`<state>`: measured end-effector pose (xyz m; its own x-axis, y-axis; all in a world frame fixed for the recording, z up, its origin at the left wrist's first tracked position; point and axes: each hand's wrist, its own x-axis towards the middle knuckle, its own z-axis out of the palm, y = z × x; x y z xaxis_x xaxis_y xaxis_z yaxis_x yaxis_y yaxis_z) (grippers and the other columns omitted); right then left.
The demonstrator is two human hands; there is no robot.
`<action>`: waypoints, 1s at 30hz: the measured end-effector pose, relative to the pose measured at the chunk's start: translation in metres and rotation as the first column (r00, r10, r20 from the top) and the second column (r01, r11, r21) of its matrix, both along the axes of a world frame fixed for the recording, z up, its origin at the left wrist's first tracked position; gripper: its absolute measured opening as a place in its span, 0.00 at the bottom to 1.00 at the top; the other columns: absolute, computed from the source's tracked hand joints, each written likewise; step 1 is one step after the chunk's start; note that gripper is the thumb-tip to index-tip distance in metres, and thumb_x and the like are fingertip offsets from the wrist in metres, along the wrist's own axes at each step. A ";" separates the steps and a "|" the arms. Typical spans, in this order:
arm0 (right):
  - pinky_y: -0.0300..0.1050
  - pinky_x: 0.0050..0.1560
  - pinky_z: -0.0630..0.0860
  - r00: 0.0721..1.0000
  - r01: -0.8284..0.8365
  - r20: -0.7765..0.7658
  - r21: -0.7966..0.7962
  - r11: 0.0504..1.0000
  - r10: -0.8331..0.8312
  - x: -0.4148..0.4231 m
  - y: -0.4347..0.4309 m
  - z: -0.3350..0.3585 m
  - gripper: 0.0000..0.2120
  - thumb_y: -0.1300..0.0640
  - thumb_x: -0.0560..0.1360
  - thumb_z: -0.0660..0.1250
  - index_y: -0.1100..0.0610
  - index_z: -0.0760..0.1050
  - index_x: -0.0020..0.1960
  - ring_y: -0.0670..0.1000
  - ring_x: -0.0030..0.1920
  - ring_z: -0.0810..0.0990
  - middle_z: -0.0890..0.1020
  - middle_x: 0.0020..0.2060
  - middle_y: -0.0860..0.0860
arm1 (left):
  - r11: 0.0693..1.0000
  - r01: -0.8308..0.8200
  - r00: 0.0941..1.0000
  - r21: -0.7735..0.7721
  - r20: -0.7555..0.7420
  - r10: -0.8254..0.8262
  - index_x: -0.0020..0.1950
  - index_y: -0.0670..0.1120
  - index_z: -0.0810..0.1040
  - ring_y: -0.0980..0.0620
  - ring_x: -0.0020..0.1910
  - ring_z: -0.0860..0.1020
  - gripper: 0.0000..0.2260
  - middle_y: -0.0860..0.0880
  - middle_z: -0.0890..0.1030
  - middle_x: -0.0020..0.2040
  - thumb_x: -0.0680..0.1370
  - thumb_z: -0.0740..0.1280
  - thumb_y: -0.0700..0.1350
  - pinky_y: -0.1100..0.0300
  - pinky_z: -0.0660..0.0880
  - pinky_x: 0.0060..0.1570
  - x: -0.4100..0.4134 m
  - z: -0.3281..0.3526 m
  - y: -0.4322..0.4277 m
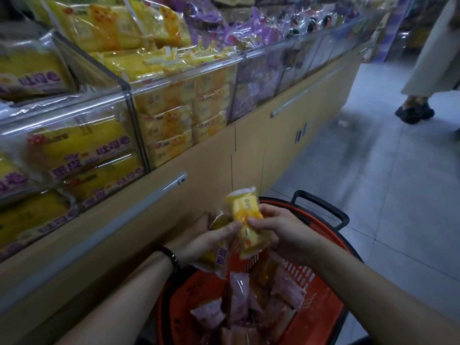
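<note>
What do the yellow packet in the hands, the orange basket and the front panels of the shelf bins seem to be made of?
Yellow packet: probably thin glossy plastic film; it crinkles, shines and has a flat sealed end.
Orange basket: hard moulded plastic, rather matt, with slotted walls.
Bin panels: clear rigid plastic, perhaps acrylic; the packets show through and the edges glint.

Packets (245,220) above basket (321,310); display bins (174,115) left, aisle floor (373,195) right.

A shop: clear display bins (179,78) heaped with packaged bread line the counter, an orange shopping basket (331,290) beside it.
</note>
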<state>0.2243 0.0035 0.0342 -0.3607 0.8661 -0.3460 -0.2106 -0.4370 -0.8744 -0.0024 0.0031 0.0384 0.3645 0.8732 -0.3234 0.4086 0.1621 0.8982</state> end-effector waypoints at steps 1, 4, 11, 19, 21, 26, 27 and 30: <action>0.65 0.66 0.78 0.997 0.081 0.003 0.013 0.997 -0.081 -0.004 0.000 0.000 0.20 0.63 0.75 0.75 0.63 0.78 0.66 0.62 0.59 0.85 0.85 0.59 0.62 | 0.999 0.007 1.000 -0.040 0.028 -0.006 0.58 0.55 0.81 0.59 0.49 0.86 0.14 0.55 0.88 0.50 0.80 0.70 0.62 0.58 0.84 0.50 0.003 0.002 -0.002; 0.63 0.66 0.79 0.987 0.160 0.026 -0.004 0.987 -0.160 -0.010 0.000 0.002 0.21 0.62 0.74 0.76 0.63 0.78 0.66 0.60 0.59 0.86 0.87 0.56 0.59 | 0.994 -0.099 0.995 -0.038 -0.025 0.098 0.64 0.59 0.74 0.56 0.53 0.86 0.35 0.56 0.85 0.59 0.64 0.76 0.74 0.51 0.85 0.48 0.003 -0.003 -0.001; 0.56 0.59 0.82 0.997 0.080 -0.011 -0.028 0.996 -0.081 -0.013 -0.003 0.000 0.26 0.60 0.70 0.79 0.67 0.77 0.65 0.62 0.59 0.85 0.86 0.57 0.63 | 0.994 -0.107 0.991 0.037 -0.075 0.110 0.67 0.59 0.73 0.58 0.54 0.85 0.35 0.57 0.84 0.59 0.65 0.77 0.72 0.52 0.84 0.52 -0.006 -0.002 -0.001; 0.61 0.54 0.85 0.946 0.088 0.280 0.267 0.960 -0.164 0.005 0.003 0.012 0.24 0.53 0.69 0.81 0.54 0.80 0.63 0.60 0.53 0.87 0.84 0.57 0.59 | 0.996 -0.088 0.987 0.012 -0.134 0.089 0.72 0.59 0.71 0.53 0.59 0.83 0.45 0.57 0.83 0.64 0.61 0.75 0.78 0.46 0.79 0.62 -0.016 0.007 0.003; 0.56 0.52 0.85 0.961 0.138 0.200 0.261 0.955 -0.193 0.006 0.002 0.016 0.19 0.58 0.73 0.78 0.59 0.80 0.63 0.62 0.53 0.87 0.84 0.57 0.63 | 0.994 -0.101 0.991 0.048 -0.087 0.105 0.69 0.61 0.74 0.54 0.57 0.84 0.38 0.57 0.84 0.61 0.64 0.76 0.74 0.47 0.83 0.54 -0.017 0.010 0.001; 0.51 0.46 0.86 0.962 0.208 0.124 0.254 0.945 -0.245 0.000 -0.005 0.031 0.16 0.65 0.75 0.75 0.65 0.77 0.61 0.63 0.52 0.87 0.84 0.55 0.65 | 0.981 -0.163 0.986 0.106 -0.001 0.164 0.67 0.65 0.75 0.52 0.57 0.84 0.35 0.57 0.84 0.59 0.63 0.80 0.70 0.49 0.84 0.46 -0.017 0.024 -0.008; 0.52 0.47 0.86 0.956 0.186 0.167 0.294 0.938 -0.242 0.001 -0.007 0.036 0.16 0.64 0.75 0.76 0.63 0.77 0.61 0.61 0.51 0.88 0.85 0.54 0.63 | 0.980 -0.166 0.986 0.109 -0.004 0.167 0.66 0.65 0.75 0.50 0.56 0.84 0.33 0.56 0.84 0.58 0.64 0.80 0.68 0.51 0.84 0.42 -0.016 0.030 -0.011; 0.49 0.51 0.85 0.887 0.004 0.398 0.503 0.864 -0.236 0.007 -0.015 0.050 0.23 0.54 0.72 0.81 0.49 0.78 0.64 0.50 0.53 0.87 0.86 0.55 0.49 | 0.980 -0.172 0.985 0.100 0.015 0.171 0.65 0.65 0.73 0.46 0.47 0.85 0.30 0.49 0.85 0.54 0.66 0.81 0.65 0.59 0.79 0.31 -0.018 0.045 -0.020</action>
<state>0.2308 -0.0117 0.0844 -0.1566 0.9873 0.0271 0.2161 0.0610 -0.9745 -0.0203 -0.0167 0.0837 0.2081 0.9509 -0.2290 0.3767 0.1382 0.9160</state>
